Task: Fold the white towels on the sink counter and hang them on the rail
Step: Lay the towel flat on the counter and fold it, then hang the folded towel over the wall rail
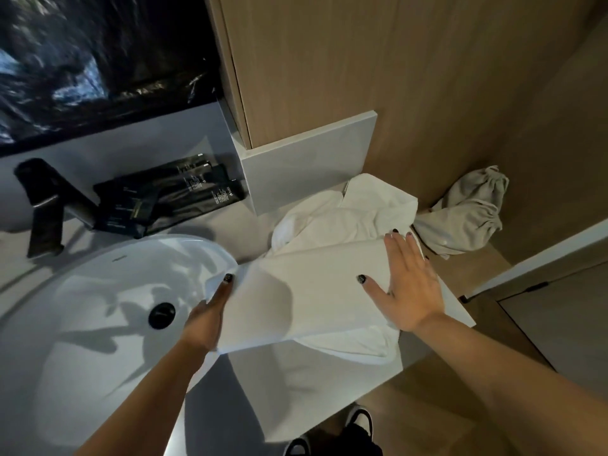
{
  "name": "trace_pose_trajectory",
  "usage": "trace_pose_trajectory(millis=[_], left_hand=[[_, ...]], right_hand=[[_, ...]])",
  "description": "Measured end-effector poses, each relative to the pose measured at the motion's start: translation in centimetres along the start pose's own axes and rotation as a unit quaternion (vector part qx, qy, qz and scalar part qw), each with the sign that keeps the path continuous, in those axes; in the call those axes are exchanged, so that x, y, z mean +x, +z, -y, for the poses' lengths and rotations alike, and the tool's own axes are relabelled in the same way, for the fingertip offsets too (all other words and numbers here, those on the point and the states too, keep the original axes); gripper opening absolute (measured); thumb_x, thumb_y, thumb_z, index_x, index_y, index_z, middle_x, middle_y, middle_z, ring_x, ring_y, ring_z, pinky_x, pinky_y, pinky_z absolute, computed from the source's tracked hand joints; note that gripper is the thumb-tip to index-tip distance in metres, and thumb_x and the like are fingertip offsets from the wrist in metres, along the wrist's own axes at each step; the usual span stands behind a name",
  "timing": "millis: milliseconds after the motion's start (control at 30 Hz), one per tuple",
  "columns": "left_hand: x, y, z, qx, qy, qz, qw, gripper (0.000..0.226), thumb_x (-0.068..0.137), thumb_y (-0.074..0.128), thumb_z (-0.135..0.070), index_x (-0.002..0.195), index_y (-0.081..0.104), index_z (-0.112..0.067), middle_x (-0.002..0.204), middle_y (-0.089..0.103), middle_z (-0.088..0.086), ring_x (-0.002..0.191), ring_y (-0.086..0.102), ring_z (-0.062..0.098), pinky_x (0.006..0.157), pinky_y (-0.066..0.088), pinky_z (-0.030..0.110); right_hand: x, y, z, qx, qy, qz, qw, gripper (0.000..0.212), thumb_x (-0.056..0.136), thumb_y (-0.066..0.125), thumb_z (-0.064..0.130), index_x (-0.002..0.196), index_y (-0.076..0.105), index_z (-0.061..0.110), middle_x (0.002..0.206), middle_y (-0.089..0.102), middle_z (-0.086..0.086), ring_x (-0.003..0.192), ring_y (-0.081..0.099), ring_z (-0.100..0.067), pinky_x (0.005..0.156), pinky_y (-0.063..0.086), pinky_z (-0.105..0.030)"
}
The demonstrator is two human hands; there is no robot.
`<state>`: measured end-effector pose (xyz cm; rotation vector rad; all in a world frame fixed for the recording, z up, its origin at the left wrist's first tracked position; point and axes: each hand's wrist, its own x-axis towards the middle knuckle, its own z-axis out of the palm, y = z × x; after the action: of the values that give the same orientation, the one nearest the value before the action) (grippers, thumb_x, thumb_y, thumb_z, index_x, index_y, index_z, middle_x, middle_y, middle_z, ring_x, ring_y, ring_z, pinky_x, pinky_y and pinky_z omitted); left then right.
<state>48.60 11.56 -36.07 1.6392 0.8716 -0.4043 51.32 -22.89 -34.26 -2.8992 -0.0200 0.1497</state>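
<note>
Folded towel: a smooth white cloth towel, folded into a flat panel (pixel 306 284), lies on the pale grey sink counter (pixel 296 390) just right of the basin, its left end reaching over the basin rim.
Other towels: a crumpled heap of white towels (pixel 345 209) sits behind and partly under the folded panel, against the grey backsplash block (pixel 306 172).
Right hand: the right hand (pixel 411 284) lies flat with fingers straight and spread, palm pressing the right end of the panel.
Left hand: the left hand (pixel 207 317) grips the panel's left edge, thumb on top; the other fingers are hidden under the cloth.
Edges: the panel's near edge hangs close to the counter's front edge; bare counter lies in front of it, and the counter's right corner is just beyond the right hand.
Basin: a round white ceramic sink basin (pixel 98 291) with a black drain plug (pixel 162 315) fills the left.
Hard to make out: a black angular tap (pixel 42 205) and a black tray of dark toiletry packets (pixel 171 195) are blurred, their print unreadable; the dark mirror (pixel 98 60) shows only smeared reflections.
Partly hidden: a grey drawstring cloth bag (pixel 467 215) lies at the counter's far right, its left end behind the towels.
Room: light wooden wall panels (pixel 362 60) rise behind; wooden floor below, with black-and-white shoes (pixel 358 419) cut off at the bottom edge.
</note>
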Motion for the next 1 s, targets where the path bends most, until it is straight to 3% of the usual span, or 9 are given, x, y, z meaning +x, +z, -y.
trace_pose_trajectory(millis=[167, 300, 367, 467, 600, 700, 800, 867, 1000], left_hand=[[-1.0, -1.4, 1.1, -0.177, -0.053, 0.066, 0.981, 0.089, 0.043, 0.089, -0.063, 0.115, 0.067, -0.018, 0.105, 0.075, 0.011, 0.098, 0.07, 0.034, 0.085, 0.057, 0.054], [-3.6, -2.5, -0.9, -0.162, 0.082, 0.004, 0.983, 0.037, 0.075, 0.081, -0.041, 0.103, 0.07, -0.021, 0.09, 0.077, 0.002, 0.077, 0.074, 0.023, 0.052, 0.057, 0.031], [-5.9, -2.9, -2.8, -0.112, 0.183, -0.01, 0.977, 0.028, 0.075, 0.082, -0.039, 0.096, 0.069, -0.025, 0.089, 0.077, -0.002, 0.073, 0.073, 0.017, 0.052, 0.056, 0.026], [-10.7, -2.5, -6.1, -0.031, 0.322, -0.005, 0.946, 0.035, 0.069, 0.087, -0.039, 0.096, 0.066, -0.03, 0.093, 0.074, -0.008, 0.079, 0.071, 0.01, 0.065, 0.06, 0.029], [-17.7, -1.0, -10.6, 0.024, 0.468, 0.024, 0.883, 0.037, 0.057, 0.093, -0.035, 0.084, 0.068, -0.031, 0.082, 0.07, -0.017, 0.072, 0.065, -0.001, 0.058, 0.052, 0.014], [-23.0, -0.4, -13.5, 0.053, 0.559, 0.047, 0.826, 0.03, 0.056, 0.087, -0.042, 0.081, 0.071, -0.04, 0.08, 0.071, -0.022, 0.074, 0.065, -0.004, 0.065, 0.053, 0.017], [-27.4, 0.0, -16.0, 0.056, 0.637, 0.055, 0.766, 0.026, 0.06, 0.084, -0.042, 0.083, 0.072, -0.04, 0.085, 0.072, -0.024, 0.083, 0.067, -0.004, 0.077, 0.055, 0.018], [-29.4, 0.5, -17.7, -0.001, 0.657, 0.056, 0.752, 0.03, 0.064, 0.086, -0.039, 0.087, 0.068, -0.034, 0.085, 0.073, -0.019, 0.085, 0.068, -0.003, 0.078, 0.054, 0.016], [-31.5, 2.9, -19.9, -0.135, 0.638, 0.045, 0.757, 0.052, 0.071, 0.082, -0.048, 0.107, 0.051, -0.026, 0.094, 0.068, -0.013, 0.081, 0.066, -0.005, 0.067, 0.053, 0.014]], right_hand=[[-0.3, -0.9, 0.2, -0.004, 0.0, 0.028, 1.0, 0.094, 0.085, 0.015, 0.079, 0.157, -0.001, 0.021, 0.166, -0.004, 0.004, 0.151, -0.012, -0.017, 0.121, 0.013, -0.053], [-0.8, -2.9, 1.7, 0.046, 0.03, 0.06, 0.997, 0.09, 0.092, 0.045, 0.064, 0.157, 0.003, 0.02, 0.165, -0.009, 0.003, 0.151, -0.012, -0.021, 0.121, 0.0, -0.055], [-1.4, -5.1, 3.2, 0.14, 0.041, 0.058, 0.988, 0.089, 0.088, 0.065, 0.05, 0.156, 0.015, 0.024, 0.165, -0.006, 0.006, 0.151, -0.01, -0.02, 0.121, -0.001, -0.053], [-2.8, -9.8, 5.9, 0.315, -0.023, 0.101, 0.944, 0.086, 0.082, 0.078, 0.03, 0.151, 0.028, 0.033, 0.164, 0.006, 0.011, 0.151, -0.005, -0.011, 0.123, 0.008, -0.042], [-5.3, -16.5, 9.4, 0.288, -0.169, 0.137, 0.932, 0.088, 0.074, 0.086, 0.018, 0.145, 0.036, 0.032, 0.149, 0.041, 0.011, 0.137, 0.035, 0.0, 0.11, 0.032, -0.017], [-7.3, -21.2, 10.1, 0.329, -0.183, 0.114, 0.919, 0.076, 0.072, 0.086, 0.008, 0.137, 0.049, 0.022, 0.128, 0.061, 0.005, 0.116, 0.059, -0.007, 0.095, 0.052, -0.027], [-9.9, -24.3, 9.1, 0.364, -0.187, 0.045, 0.911, 0.048, 0.073, 0.085, 0.006, 0.116, 0.065, 0.015, 0.105, 0.073, 0.006, 0.098, 0.068, -0.006, 0.077, 0.055, -0.021], [-11.6, -25.2, 8.6, 0.405, -0.18, -0.011, 0.896, 0.037, 0.075, 0.083, 0.012, 0.108, 0.068, 0.015, 0.096, 0.075, 0.009, 0.089, 0.07, -0.003, 0.068, 0.053, -0.017], [-13.5, -27.3, 7.9, 0.525, -0.158, -0.106, 0.83, 0.048, 0.066, 0.081, 0.024, 0.111, 0.068, 0.01, 0.103, 0.076, -0.004, 0.093, 0.072, -0.019, 0.073, 0.058, -0.03]])
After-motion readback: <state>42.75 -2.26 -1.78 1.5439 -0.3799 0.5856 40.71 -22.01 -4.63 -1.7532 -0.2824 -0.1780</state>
